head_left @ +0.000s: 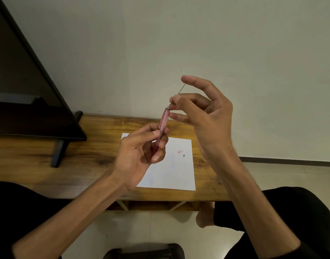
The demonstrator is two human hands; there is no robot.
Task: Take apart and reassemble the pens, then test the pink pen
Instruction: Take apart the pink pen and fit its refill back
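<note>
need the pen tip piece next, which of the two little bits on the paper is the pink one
The pink piece is the upper-left of the two on the white paper, nearer the left hand. The dark piece lies just below and right of it.

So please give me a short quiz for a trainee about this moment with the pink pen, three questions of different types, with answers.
1. True or false: the left hand holds the pink pen barrel.
2. What does the right hand pinch at the barrel's top end?
A. thin refill
B. a cap
C. a coin
3. Fill in: the small pink piece and the small dark piece lie on the ____.

Key: 1 true; 2 A; 3 white paper sheet.
</note>
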